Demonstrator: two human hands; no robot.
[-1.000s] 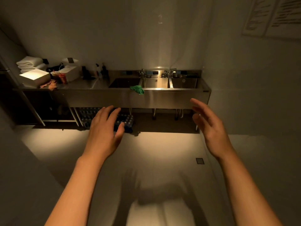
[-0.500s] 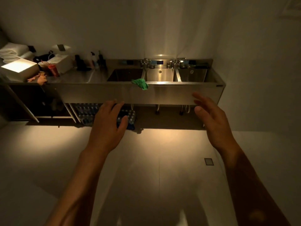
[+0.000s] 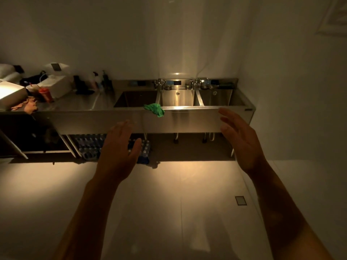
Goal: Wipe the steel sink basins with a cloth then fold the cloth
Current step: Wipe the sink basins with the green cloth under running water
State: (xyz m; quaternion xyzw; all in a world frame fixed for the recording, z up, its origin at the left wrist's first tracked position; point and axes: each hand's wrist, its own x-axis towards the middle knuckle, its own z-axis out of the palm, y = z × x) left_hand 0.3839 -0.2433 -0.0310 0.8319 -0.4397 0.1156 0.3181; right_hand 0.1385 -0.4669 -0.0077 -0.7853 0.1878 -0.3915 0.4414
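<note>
Hovering, grip slack, empty: left hand [image 3: 120, 149], right hand [image 3: 242, 139] before cloth [image 3: 155, 109] (basins [image 3: 178, 99] half hidden)

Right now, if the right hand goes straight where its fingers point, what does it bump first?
Probably the sink front edge, by the right basin. Nothing shows between the right hand and it, but depth is unclear.
</note>
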